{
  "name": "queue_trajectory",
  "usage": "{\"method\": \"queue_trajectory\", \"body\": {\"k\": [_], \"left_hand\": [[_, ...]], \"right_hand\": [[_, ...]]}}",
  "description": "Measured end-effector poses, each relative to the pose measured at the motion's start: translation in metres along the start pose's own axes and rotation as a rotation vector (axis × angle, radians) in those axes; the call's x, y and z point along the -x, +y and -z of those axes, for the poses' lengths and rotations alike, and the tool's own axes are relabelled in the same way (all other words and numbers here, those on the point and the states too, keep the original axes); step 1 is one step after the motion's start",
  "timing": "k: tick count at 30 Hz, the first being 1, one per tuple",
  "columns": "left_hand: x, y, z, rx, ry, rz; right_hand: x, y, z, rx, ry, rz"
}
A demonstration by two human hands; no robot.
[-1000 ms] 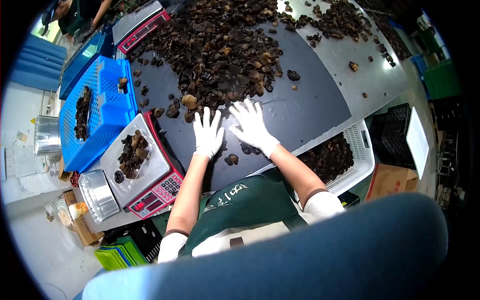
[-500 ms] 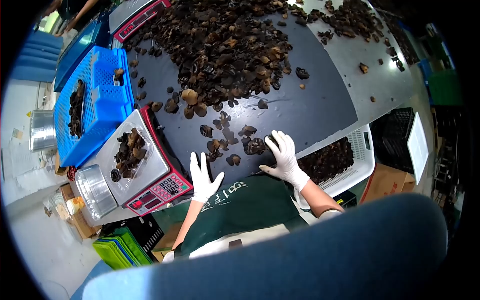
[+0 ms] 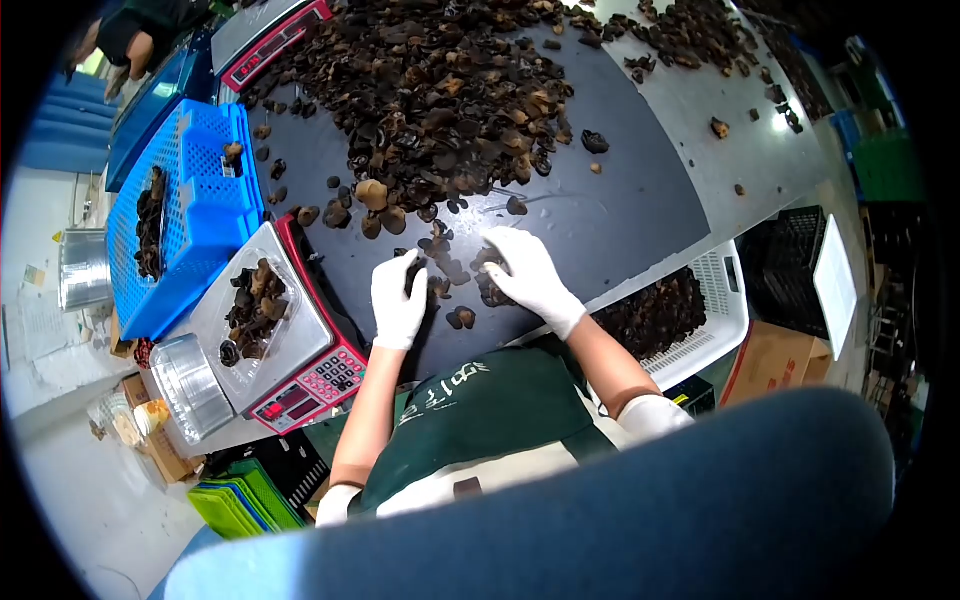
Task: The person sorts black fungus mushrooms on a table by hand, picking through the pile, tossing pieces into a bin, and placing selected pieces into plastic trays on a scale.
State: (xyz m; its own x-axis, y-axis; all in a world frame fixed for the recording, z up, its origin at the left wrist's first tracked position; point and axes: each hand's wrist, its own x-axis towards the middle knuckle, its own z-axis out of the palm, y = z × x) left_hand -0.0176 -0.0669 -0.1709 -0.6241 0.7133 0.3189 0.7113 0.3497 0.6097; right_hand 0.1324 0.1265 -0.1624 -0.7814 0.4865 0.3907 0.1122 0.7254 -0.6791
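Observation:
Both hands wear white gloves over the dark mat [image 3: 640, 180]. My left hand [image 3: 399, 300] has its thumb apart from its bent fingers, with dark fungus pieces beside the fingertips; whether it grips one is unclear. My right hand [image 3: 530, 275] curves over several fungus pieces [image 3: 490, 288], its thumb and fingers partly spread; its hold is unclear too. Between the hands lie loose fungus pieces [image 3: 438, 250]. Beyond them spreads a large heap of brown-black fungus [image 3: 450, 110].
At left stand a red-edged scale [image 3: 318, 338] bearing a filled clear tray [image 3: 260, 310], a blue basket [image 3: 215, 205] and stacked clear trays [image 3: 192, 385]. A white basket [image 3: 735, 300] of fungus sits below the table's right edge. Another person [image 3: 135, 40] is at top left.
Since half a second ago, both hands have moved from the near edge of the mat onto the small group of pieces, and their fingers have curled.

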Motion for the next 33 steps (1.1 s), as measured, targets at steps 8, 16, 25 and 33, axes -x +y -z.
{"method": "queue_trajectory", "body": {"k": [8,16,25,33], "left_hand": [[-0.054,-0.012,-0.047,-0.188,-0.183,-0.081],[-0.076,0.131,-0.021,0.679,-0.393,0.053],[-0.074,0.069,-0.006,0.521,-0.150,0.245],[0.012,-0.038,0.025,0.527,0.066,0.546]], "right_hand": [[-0.014,0.009,0.058,-0.702,-0.179,-0.657],[0.081,0.075,0.126,-2.053,0.015,-0.343],[0.053,-0.003,0.067,-0.627,-0.262,-0.628],[0.055,0.008,0.022,0.175,-0.338,-0.071]]}}
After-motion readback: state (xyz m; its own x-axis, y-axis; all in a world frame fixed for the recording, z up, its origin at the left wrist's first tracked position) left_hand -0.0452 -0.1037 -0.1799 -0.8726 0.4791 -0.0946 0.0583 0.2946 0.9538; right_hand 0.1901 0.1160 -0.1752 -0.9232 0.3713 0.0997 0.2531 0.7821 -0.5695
